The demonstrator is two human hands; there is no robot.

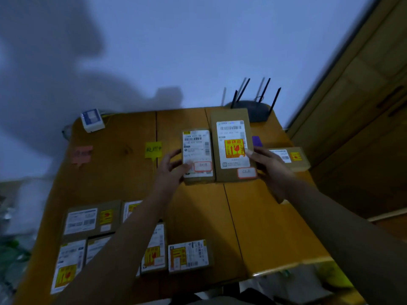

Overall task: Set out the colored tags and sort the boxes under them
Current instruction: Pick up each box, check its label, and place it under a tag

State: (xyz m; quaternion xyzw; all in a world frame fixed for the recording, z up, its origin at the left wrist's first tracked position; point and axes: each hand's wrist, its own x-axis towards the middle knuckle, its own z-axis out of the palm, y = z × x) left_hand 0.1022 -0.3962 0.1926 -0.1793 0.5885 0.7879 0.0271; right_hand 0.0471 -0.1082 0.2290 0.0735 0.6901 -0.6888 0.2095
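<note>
Head view: left hand (pixel 172 167), right hand (pixel 272 172) grip labelled brown boxes (pixel 232 148)

Dim, bluish light; a large soft shadow falls across the wall (pixel 66 73). The picture is slightly blurred, labels are unreadable, and the edges bend with wide-angle distortion.

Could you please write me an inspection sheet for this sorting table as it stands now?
surface: wooden table of joined boards.
job's things: pink tag, yellow tag, purple tag in a far row; a lone box lies beside the purple tag; several unsorted boxes near left.
clutter: router at far edge; white-and-blue pack at far-left corner.
grips: left hand holds smaller box, right hand holds larger box, side by side.
cables: perhaps a cord by the pack; too blurred to tell.
surroundings: pale wall behind; wooden cabinet at right.
</note>
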